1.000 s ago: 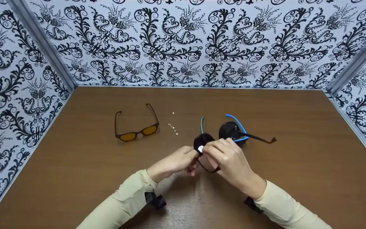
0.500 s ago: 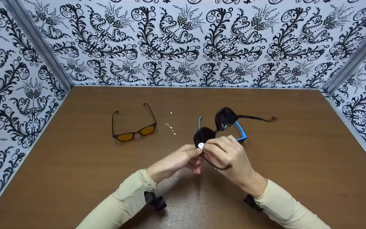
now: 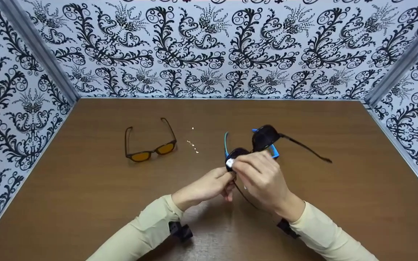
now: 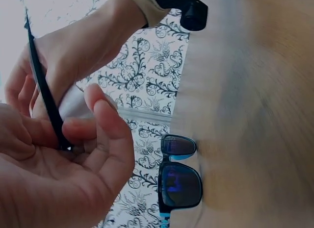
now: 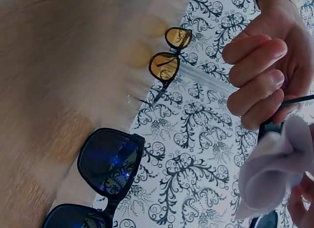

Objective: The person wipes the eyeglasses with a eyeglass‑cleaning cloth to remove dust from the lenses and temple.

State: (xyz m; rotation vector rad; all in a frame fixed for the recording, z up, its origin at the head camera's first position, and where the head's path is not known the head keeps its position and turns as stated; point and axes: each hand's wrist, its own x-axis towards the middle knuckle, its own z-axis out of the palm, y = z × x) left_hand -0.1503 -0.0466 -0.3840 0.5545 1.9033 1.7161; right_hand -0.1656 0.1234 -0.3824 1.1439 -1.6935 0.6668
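In the head view my left hand (image 3: 209, 185) grips a pair of dark sunglasses (image 3: 266, 137) at the near lens's rim, above the table. My right hand (image 3: 263, 177) pinches a white cloth (image 3: 230, 163) against that near lens and hides part of it. The cloth (image 5: 270, 169) hangs in folds in the right wrist view. One temple arm (image 4: 46, 95) of the sunglasses crosses my left palm in the left wrist view. Just behind the hands, black-and-blue sunglasses (image 4: 181, 186) stand on the table, mostly covered in the head view.
Glasses with amber lenses (image 3: 165, 148) stand on the left of the wooden table (image 3: 151, 119), temple arms spread toward the back wall. Small pale specks (image 3: 197, 152) show between them and the hands. Patterned walls (image 3: 209, 47) enclose the back and both sides.
The sunglasses have tilted in my hands: the far lens rose, then swung slightly right, and its temple arm now slants down. Both hands have shifted a little; the cloth stays at the near lens.
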